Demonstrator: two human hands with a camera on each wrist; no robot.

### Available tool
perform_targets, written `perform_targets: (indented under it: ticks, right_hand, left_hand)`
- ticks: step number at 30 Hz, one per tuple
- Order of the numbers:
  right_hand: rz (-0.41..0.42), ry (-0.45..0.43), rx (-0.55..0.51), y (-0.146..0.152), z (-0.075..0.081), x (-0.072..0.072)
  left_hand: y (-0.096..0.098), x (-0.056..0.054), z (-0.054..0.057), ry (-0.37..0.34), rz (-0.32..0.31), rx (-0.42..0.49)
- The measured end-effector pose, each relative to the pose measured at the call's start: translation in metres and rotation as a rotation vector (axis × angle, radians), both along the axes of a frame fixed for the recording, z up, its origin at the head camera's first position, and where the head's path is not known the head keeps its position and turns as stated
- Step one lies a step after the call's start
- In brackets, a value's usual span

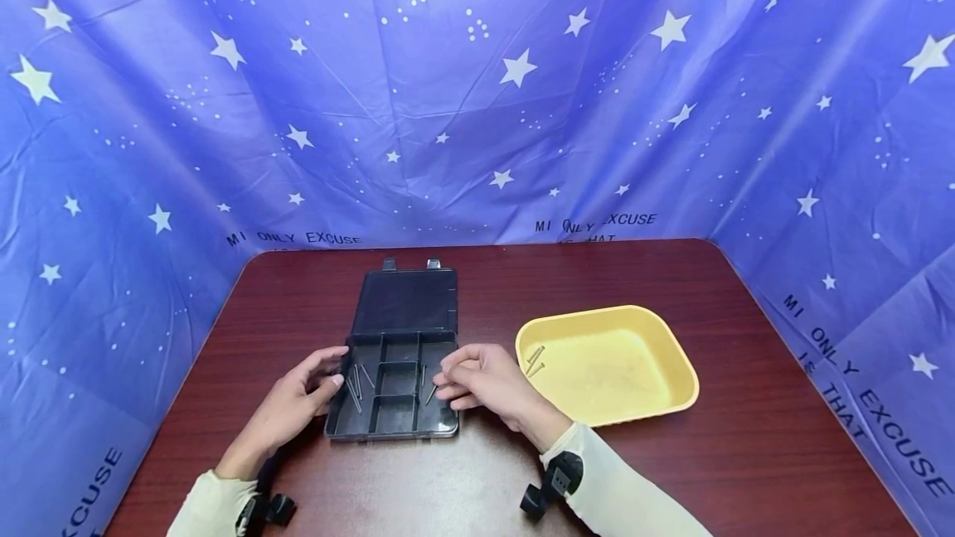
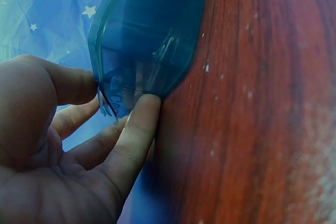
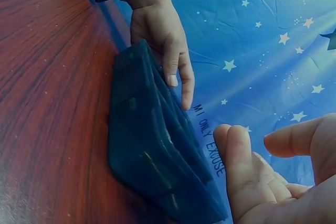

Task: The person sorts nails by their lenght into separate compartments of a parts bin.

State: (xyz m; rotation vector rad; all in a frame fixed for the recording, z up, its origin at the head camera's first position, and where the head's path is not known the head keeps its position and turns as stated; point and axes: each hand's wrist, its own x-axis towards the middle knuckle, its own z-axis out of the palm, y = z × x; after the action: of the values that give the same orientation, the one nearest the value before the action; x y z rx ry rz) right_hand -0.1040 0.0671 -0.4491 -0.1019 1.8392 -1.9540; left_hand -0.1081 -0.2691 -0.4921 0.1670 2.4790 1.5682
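A black compartment box (image 1: 397,379) lies with its lid (image 1: 406,301) folded back. My left hand (image 1: 294,396) holds the box's left edge, its thumb at the rim and a finger against the outer wall (image 2: 144,108). Several thin metal nails (image 1: 356,388) lie in the long left compartment. In the right compartment one nail (image 1: 424,375) leans near the divider, and another nail (image 1: 431,394) is close to the right fingertips. My right hand (image 1: 488,384) hovers over the box's right edge; in the right wrist view its thumb and fingers (image 3: 239,150) are apart, with nothing visible between them.
A yellow tray (image 1: 649,317) stands to the right of the box, with a few nails (image 1: 535,360) at its left end. Under everything is a dark red wood-grain table (image 1: 477,487). A blue starred cloth (image 1: 448,106) hangs behind and at both sides.
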Motion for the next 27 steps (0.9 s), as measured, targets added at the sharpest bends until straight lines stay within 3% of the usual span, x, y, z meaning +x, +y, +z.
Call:
perform_targets:
  ticks: [11,20,27]
  right_hand:
    - [-0.007,0.051,-0.018,0.023,0.013,-0.003]
    - [-0.079,0.094,0.018,0.054,0.020,-0.010]
    - [-0.147,0.141,0.097,0.089,0.016,-0.019]
  left_hand:
    - [0.001,-0.001,0.003,0.012,-0.005,-0.002]
    - [0.000,0.000,0.001,0.006,-0.004,0.001]
    - [-0.001,0.000,0.000,0.005,-0.001,-0.008]
